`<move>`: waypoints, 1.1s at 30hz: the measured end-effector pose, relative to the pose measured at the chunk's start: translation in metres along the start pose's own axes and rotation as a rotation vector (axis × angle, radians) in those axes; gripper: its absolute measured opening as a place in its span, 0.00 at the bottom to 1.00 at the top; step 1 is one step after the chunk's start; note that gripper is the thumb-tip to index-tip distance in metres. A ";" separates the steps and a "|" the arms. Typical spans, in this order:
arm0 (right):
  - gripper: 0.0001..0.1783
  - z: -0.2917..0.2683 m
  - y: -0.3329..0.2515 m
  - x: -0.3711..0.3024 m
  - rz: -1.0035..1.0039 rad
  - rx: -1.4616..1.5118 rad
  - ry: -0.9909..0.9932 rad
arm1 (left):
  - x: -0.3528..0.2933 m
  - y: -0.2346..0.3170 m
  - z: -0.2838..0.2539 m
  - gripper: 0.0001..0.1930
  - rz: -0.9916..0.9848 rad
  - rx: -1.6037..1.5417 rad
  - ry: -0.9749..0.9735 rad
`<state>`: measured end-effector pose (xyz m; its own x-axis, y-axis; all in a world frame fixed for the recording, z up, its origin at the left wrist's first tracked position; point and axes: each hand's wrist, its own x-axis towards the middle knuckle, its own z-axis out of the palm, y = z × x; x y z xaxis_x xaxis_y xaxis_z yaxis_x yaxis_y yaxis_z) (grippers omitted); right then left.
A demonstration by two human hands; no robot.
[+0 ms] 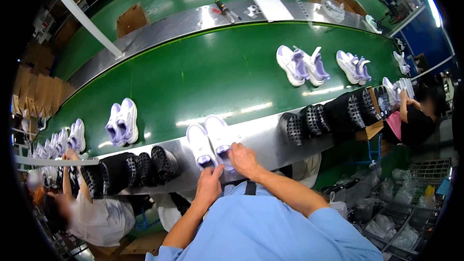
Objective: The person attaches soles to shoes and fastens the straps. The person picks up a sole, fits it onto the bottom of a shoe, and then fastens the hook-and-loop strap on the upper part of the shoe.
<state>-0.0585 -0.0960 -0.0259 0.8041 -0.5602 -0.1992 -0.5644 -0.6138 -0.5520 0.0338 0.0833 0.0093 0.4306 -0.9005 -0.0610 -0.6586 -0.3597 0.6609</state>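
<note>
A pair of white and lilac sneakers (198, 141) stands in front of me, toes pointing away, partly on the metal edge and partly on the green belt. At the heel of the left sneaker, my left hand (210, 184) has its fingers closed around the collar. My right hand (245, 159) grips the right sneaker (217, 133) by the outer side of its heel opening. Its fingertips are partly hidden against the shoe. The two sneakers sit close together, side by side.
A green conveyor belt (203, 72) carries other sneaker pairs (122, 122) to the left and right (296, 65). Black studded forms (314, 120) line the metal ledge on both sides. Co-workers sit at left (101, 217) and right (418, 121). A screwdriver (223, 9) lies on the far ledge.
</note>
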 end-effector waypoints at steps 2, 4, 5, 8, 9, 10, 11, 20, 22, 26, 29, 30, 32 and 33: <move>0.19 -0.008 -0.001 0.000 0.002 0.048 -0.041 | 0.010 0.013 -0.008 0.27 -0.096 0.053 -0.170; 0.22 -0.016 0.004 -0.001 -0.023 0.106 -0.101 | 0.019 0.014 0.000 0.29 -0.162 0.115 -0.247; 0.23 -0.022 0.008 -0.001 -0.018 0.120 -0.137 | 0.026 0.013 0.004 0.27 -0.185 0.179 -0.225; 0.26 -0.064 0.011 0.004 -0.012 0.170 -0.155 | 0.049 0.006 0.011 0.22 -0.150 0.315 -0.068; 0.26 -0.085 0.013 0.009 0.005 0.155 -0.125 | 0.063 0.002 0.006 0.21 -0.117 0.312 -0.030; 0.26 -0.109 0.017 0.016 0.023 0.142 -0.099 | 0.079 -0.005 -0.001 0.20 -0.093 0.312 0.003; 0.26 -0.132 0.023 0.024 0.033 0.127 -0.075 | 0.095 -0.014 -0.007 0.20 -0.105 0.342 0.038; 0.35 -0.244 0.176 0.119 0.076 -0.099 0.169 | 0.178 -0.139 -0.088 0.31 -0.259 0.456 -0.061; 0.35 -0.254 0.244 0.129 0.035 -0.121 0.205 | 0.182 -0.110 -0.095 0.40 -0.304 0.556 -0.133; 0.38 -0.274 0.294 0.150 0.061 -0.291 0.116 | 0.126 -0.068 -0.091 0.27 -0.154 0.330 0.178; 0.43 -0.276 0.323 0.175 0.071 -0.216 0.086 | 0.057 -0.049 -0.064 0.18 -0.158 0.108 0.009; 0.44 -0.271 0.322 0.183 0.047 -0.206 0.085 | 0.032 -0.044 -0.054 0.16 -0.182 0.056 -0.068; 0.44 -0.282 0.324 0.192 0.041 -0.247 0.091 | -0.003 -0.030 -0.038 0.13 -0.331 0.073 -0.211; 0.45 -0.285 0.322 0.195 0.050 -0.291 0.086 | -0.024 -0.024 -0.028 0.14 -0.430 0.029 -0.197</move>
<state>-0.1365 -0.5616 -0.0114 0.7621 -0.6311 -0.1445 -0.6428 -0.7108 -0.2858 0.0568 0.1209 0.0160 0.5444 -0.6964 -0.4675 -0.4641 -0.7144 0.5237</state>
